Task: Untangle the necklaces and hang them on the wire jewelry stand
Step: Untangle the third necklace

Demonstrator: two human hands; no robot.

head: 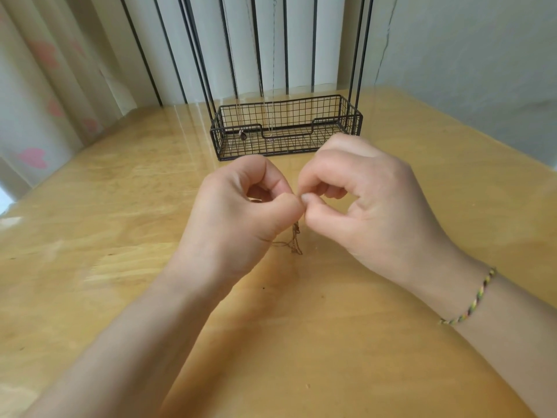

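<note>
A thin, tangled chain necklace (294, 241) dangles between my two hands down to the wooden table. My left hand (241, 212) and my right hand (361, 206) meet fingertip to fingertip above the table, each pinching the top of the chain. Behind them stands the black wire jewelry stand (286, 128), with a basket base and tall uprights that run out of the top of the view. Two fine necklaces (272, 86) hang from its hidden top, and a small pendant (242, 134) reaches the basket.
The glossy wooden table (120, 236) runs to a pale wall on the right and a striped curtain behind. A light curtain with pink shapes (36, 116) hangs at the left. A braided bracelet (470, 300) circles my right wrist.
</note>
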